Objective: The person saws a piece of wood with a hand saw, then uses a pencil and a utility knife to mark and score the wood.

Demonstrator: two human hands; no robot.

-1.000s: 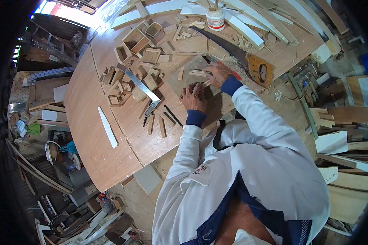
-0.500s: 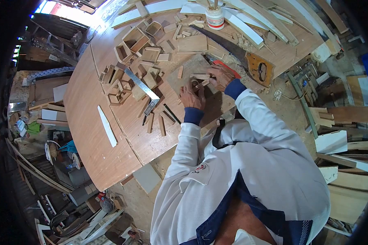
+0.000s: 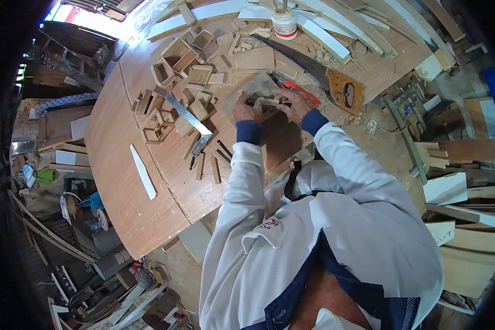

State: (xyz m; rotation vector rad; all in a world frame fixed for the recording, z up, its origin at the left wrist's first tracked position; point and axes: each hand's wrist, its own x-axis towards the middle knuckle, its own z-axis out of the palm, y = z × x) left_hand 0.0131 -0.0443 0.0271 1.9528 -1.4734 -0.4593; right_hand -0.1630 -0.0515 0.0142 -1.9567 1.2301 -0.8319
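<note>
My left hand (image 3: 247,111) is closed at the left end of a small wooden block (image 3: 240,93), its fingers curled around it. My right hand (image 3: 296,105) pinches a small wooden frame (image 3: 268,102) of thin strips, which spans the gap between both hands. The lower part of the frame is hidden by my fingers and shadow. Both hands are close over a grey board (image 3: 261,84) on the table. A red-handled tool (image 3: 302,91) lies just beyond my right hand.
A handsaw (image 3: 345,91) lies at the right. A metal try square (image 3: 190,116) rests among small wooden boxes (image 3: 180,55) on the left. At the back stands a white glue pot (image 3: 284,26) beside long strips. A white tapered strip (image 3: 143,171) lies on the table (image 3: 115,181).
My left hand has moved left and up to the small block that lay on the board. My right hand has shifted slightly left, still with the frame.
</note>
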